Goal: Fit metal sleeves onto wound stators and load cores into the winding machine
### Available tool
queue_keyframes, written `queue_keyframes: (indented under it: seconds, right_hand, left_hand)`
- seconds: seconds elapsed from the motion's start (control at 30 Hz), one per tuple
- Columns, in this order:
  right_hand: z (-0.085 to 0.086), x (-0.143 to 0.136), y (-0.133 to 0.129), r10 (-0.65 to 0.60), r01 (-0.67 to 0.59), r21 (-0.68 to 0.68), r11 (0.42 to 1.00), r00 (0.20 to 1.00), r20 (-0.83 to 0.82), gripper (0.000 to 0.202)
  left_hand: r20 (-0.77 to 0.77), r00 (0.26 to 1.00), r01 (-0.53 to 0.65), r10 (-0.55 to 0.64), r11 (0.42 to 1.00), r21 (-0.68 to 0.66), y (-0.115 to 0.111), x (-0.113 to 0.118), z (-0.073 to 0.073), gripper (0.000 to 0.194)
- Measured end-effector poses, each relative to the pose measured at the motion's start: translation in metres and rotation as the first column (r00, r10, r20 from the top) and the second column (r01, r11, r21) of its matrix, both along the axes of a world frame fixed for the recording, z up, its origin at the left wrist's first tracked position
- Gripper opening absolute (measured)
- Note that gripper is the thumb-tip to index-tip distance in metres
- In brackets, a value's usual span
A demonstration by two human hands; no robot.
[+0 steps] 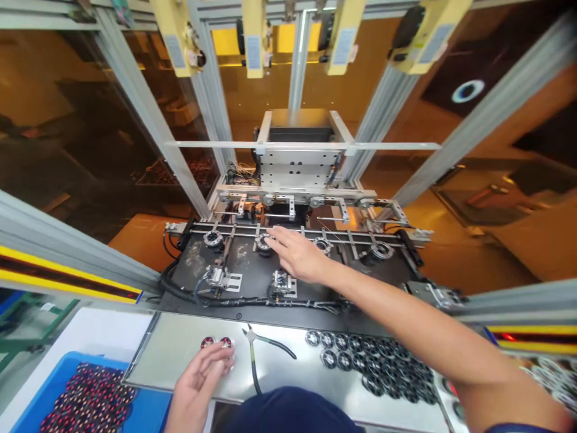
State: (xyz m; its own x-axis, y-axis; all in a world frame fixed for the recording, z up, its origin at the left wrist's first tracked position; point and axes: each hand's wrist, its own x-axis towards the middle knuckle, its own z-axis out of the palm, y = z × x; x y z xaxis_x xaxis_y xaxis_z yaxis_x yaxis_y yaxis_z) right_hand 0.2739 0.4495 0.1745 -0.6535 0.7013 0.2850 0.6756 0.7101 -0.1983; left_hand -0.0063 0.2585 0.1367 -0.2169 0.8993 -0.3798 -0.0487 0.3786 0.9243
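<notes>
My right hand (301, 255) reaches across the black machine plate (243, 264), fingers stretched out and partly spread. Its fingertips are at the second round fixture (264, 245) from the left; whether they touch it or a part in it, I cannot tell. My left hand (201, 380) is low over the metal work surface (174, 343), with fingers curled together. Just beyond its fingertips are two small round parts, one red-and-dark disc (207, 341) and a similar disc (226, 341). What the curled fingers hold is hidden. Diagonal cutters (252, 346) with dark green handles lie opened beside this hand.
Rows of dark round parts (374, 358) lie at right on the metal surface. A blue bin (67, 364) of red-and-copper discs stands at lower left. Clamp arms (293, 207) and yellow units (255, 42) overhang the plate; yellow-edged bars (67, 273) flank it.
</notes>
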Motion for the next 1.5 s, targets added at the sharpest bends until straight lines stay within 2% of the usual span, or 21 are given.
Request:
queue_keyframes:
  seconds: [0.07, 0.1, 0.2, 0.27, 0.37, 0.43, 0.5, 0.7, 0.87, 0.97, 1.1, 1.2, 1.27, 1.33, 1.4, 1.5]
  right_hand:
    - [-0.002, 0.013, -0.056, -0.061, 0.066, 0.055, 0.996, 0.994, -0.094, 0.044]
    - [-0.009, 0.020, -0.087, -0.099, 0.109, 0.069, 0.992, 0.986, -0.134, 0.040]
    - [-0.052, 0.038, -0.177, -0.208, 0.225, 0.066, 0.972, 0.957, -0.200, 0.027]
    - [-0.087, 0.045, -0.221, -0.281, 0.297, 0.054, 0.953, 0.939, -0.197, 0.025]
    - [-0.128, 0.045, -0.255, -0.373, 0.383, 0.035, 0.923, 0.915, -0.156, 0.025]
    - [-0.142, 0.040, -0.261, -0.405, 0.410, 0.015, 0.912, 0.906, -0.125, 0.022]
    - [-0.146, 0.036, -0.261, -0.404, 0.405, -0.013, 0.914, 0.910, -0.095, 0.018]
    - [-0.140, 0.033, -0.250, -0.274, 0.272, -0.091, 0.958, 0.962, -0.015, 0.013]
    - [-0.136, 0.031, -0.240, -0.172, 0.167, -0.117, 0.979, 0.984, -0.039, 0.007]
    - [-0.127, 0.027, -0.236, -0.130, 0.117, -0.107, 0.987, 0.984, -0.122, 0.009]
    - [-0.097, 0.007, -0.227, -0.116, 0.107, -0.048, 0.993, 0.950, -0.291, 0.017]
    - [-0.065, -0.015, -0.219, -0.069, 0.090, 0.031, 0.995, 0.911, -0.406, 0.013]
    - [-0.045, -0.028, -0.213, -0.029, 0.075, 0.083, 0.994, 0.890, -0.456, 0.008]
    - [-0.027, -0.035, -0.210, 0.002, 0.063, 0.118, 0.991, 0.874, -0.485, 0.007]
    - [-0.014, -0.038, -0.208, 0.021, 0.049, 0.127, 0.991, 0.868, -0.496, 0.010]
    - [-0.003, -0.038, -0.209, 0.010, 0.026, 0.062, 0.998, 0.852, -0.523, 0.019]
  left_hand:
    - [-0.022, 1.000, 0.020, -0.021, 0.999, -0.033, -0.006, -0.004, -0.005, 0.055]
    - [-0.030, 0.999, 0.032, -0.034, 0.998, -0.055, -0.008, -0.007, -0.008, 0.055]
    - [-0.021, 0.993, 0.113, -0.116, 0.986, -0.119, -0.011, -0.012, -0.018, 0.056]
    - [-0.001, 0.982, 0.189, -0.191, 0.971, -0.144, -0.011, -0.010, -0.021, 0.056]
    - [0.015, 0.962, 0.271, -0.272, 0.954, -0.125, -0.007, 0.003, -0.019, 0.053]
    - [0.021, 0.945, 0.325, -0.325, 0.940, -0.100, -0.005, 0.014, -0.016, 0.049]
    - [0.029, 0.920, 0.392, -0.391, 0.915, -0.095, -0.004, 0.025, -0.014, 0.046]
    - [0.068, 0.850, 0.527, -0.522, 0.843, -0.111, -0.013, 0.045, -0.020, 0.043]
    - [0.058, 0.777, 0.630, -0.627, 0.770, -0.106, -0.020, 0.049, -0.019, 0.039]
    - [0.064, 0.790, 0.613, -0.610, 0.786, -0.085, -0.022, 0.047, -0.020, 0.040]
    - [0.154, 0.821, 0.563, -0.550, 0.824, -0.059, -0.025, 0.050, -0.021, 0.050]
    - [0.274, 0.798, 0.562, -0.536, 0.827, -0.020, -0.028, 0.056, -0.015, 0.060]
    - [0.375, 0.777, 0.542, -0.505, 0.840, 0.008, -0.029, 0.059, -0.007, 0.057]
    - [0.475, 0.766, 0.478, -0.433, 0.878, 0.028, -0.030, 0.060, 0.000, 0.050]
    - [0.538, 0.759, 0.415, -0.366, 0.909, 0.034, -0.031, 0.060, 0.006, 0.047]
    - [0.593, 0.735, 0.380, -0.330, 0.924, 0.043, -0.032, 0.060, 0.010, 0.049]
